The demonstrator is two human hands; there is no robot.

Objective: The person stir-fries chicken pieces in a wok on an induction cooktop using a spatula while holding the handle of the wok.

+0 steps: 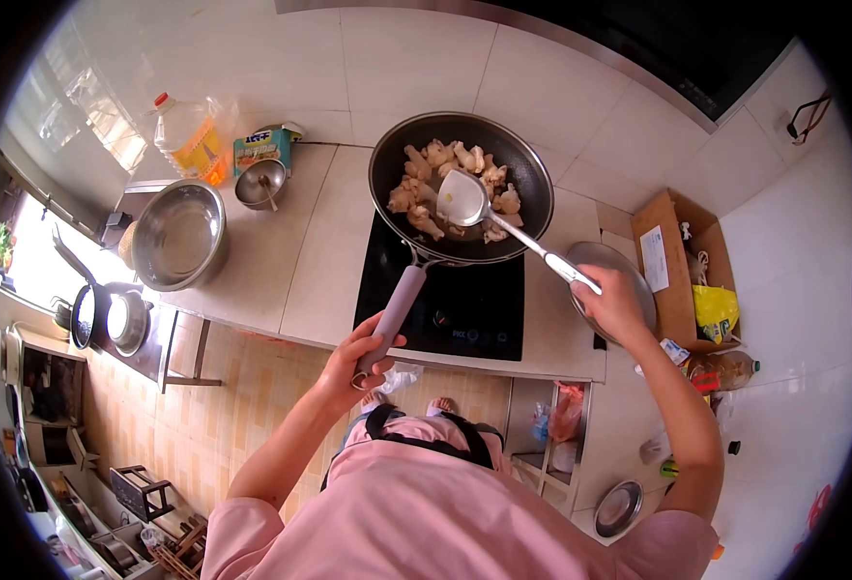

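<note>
My left hand is wrapped round the grey-purple handle of a dark frying pan. The pan is at the black induction cooktop, over its far part. Several pale pieces of chicken lie in the pan. My right hand grips the white end of a metal spatula. Its broad blade rests among the chicken pieces, covering some of them. Whether the pan touches the cooktop I cannot tell.
Left on the counter are a large metal bowl, a small bowl with a spoon, a teal box and an oil bottle. A round metal lid and a cardboard box stand right.
</note>
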